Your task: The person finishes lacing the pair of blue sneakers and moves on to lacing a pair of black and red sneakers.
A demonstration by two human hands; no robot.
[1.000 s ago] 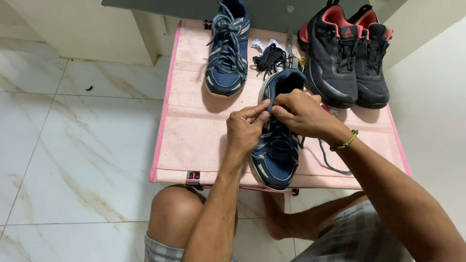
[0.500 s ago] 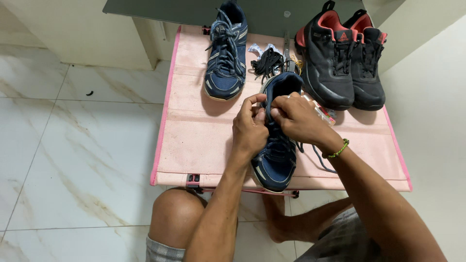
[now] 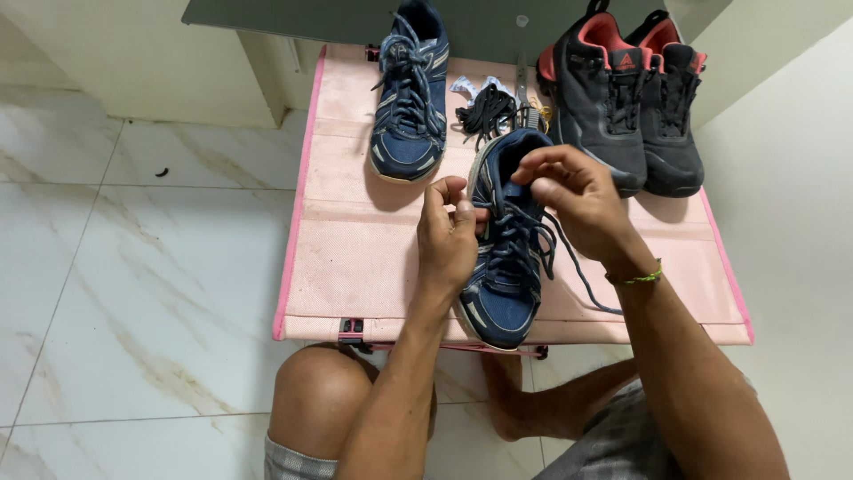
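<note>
Shoe (image 3: pixel 505 267) in navy blue with grey side panels and a pale sole lies on the near half of a pink mat (image 3: pixel 355 240), toe toward the person and overhanging the mat's front edge, heel opening away. Its dark lace (image 3: pixel 569 258) is threaded loosely across the tongue, with one end trailing off to the right over the mat.

The left hand (image 3: pixel 447 238) rests against the shoe's left side near the upper eyelets, fingers curled shut and pinching there; whether they pinch lace or the shoe's edge cannot be told. The right hand (image 3: pixel 577 200) hovers over the heel opening, its fingers (image 3: pixel 546 164) bent and drawn together around a strand of lace that runs down from them. A green band circles that wrist. So the shoe sits between and under both hands, its toe nearer the person than either.

The mat has a brighter pink border and a small black clip at its front edge.

Farther off, a second blue shoe (image 3: pixel 409 98) lies laced at the mat's far left. Between it and the far right sit a bundle of black laces (image 3: pixel 487 114) and a small white crumpled piece. At the far right stands a pair of black shoes (image 3: pixel 626 107) with red linings, each with a small red triangular mark on the tongue.
</note>
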